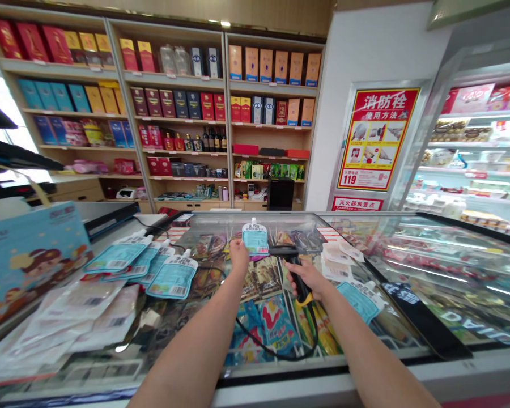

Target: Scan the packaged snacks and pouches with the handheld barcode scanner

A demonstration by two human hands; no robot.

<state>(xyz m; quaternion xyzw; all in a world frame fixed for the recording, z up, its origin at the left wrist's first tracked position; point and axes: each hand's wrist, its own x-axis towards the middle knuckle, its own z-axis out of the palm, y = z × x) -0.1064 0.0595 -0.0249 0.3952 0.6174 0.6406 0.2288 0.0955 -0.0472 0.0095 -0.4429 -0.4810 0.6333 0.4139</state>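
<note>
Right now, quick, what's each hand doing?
Left hand: closed, holding a blue-and-white spouted pouch upright.
Right hand: closed around the handle of a black-and-yellow scanner, its head toward the pouch.

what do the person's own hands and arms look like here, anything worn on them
Both the left hand and right hand are ungloved. The left forearm and right forearm are bare: no sleeve, watch or bracelet shows. Rings are too small to rule out.

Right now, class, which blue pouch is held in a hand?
The pouch in the left hand, beside the scanner; the others lie unheld, further left and right.
</note>
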